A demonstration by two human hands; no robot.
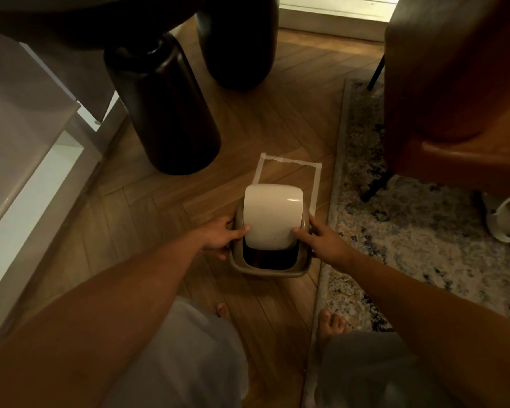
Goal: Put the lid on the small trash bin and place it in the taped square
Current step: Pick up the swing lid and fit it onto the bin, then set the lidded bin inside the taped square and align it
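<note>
Small trash bin (268,267) sits on the wood floor (147,207) at centre frame, overlapping the near edge of the taped square (289,164). White swing lid (273,219) is tilted, dark opening exposed below. Left hand (223,238) and right hand (321,241) grip the bin's sides, thumbs on the lid.

Open floor ahead of the bin, furniture crowding three sides

The taped square (289,178) holds bare floor (277,128) beyond the bin (267,260), which covers its near edge. A dark table leg (165,113) stands near the square's far-left corner, a second leg (236,42) farther back. The chair (460,83) and its thin leg (376,184) close the right side over the rug (409,245). A white cabinet (27,172) walls the left.
</note>
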